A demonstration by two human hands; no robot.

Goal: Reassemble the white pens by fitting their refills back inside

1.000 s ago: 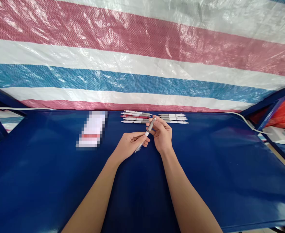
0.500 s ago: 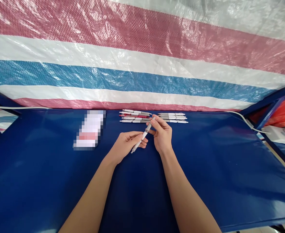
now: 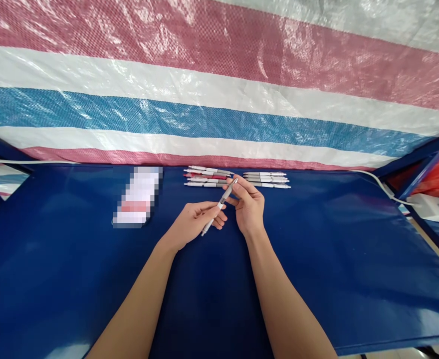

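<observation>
A white and grey pen (image 3: 221, 202) is held at a slant between my two hands, above the table. My left hand (image 3: 194, 222) pinches its lower white barrel between thumb and fingers. With thumb and fingertips, my right hand (image 3: 250, 204) grips the grey upper end near the pointed metal tip. Behind my hands lie two groups of pens: the left group (image 3: 204, 171) has several white and grey pens and a red one (image 3: 208, 176), and the right group (image 3: 266, 178) has several white and grey ones. My right fingers hide part of the pens behind.
The blue tabletop (image 3: 317, 259) spreads out around my arms. A blurred-out flat rectangular thing (image 3: 137, 197) lies to the left. A striped plastic sheet (image 3: 219, 89) hangs behind the table. A white cable (image 3: 376, 185) runs along the right back edge, near a red bag (image 3: 438, 174).
The view has tilted slightly, so the background sits a little higher. Both hands keep their hold on the pen, which has barely moved; its grey part shows a little more clearly.
</observation>
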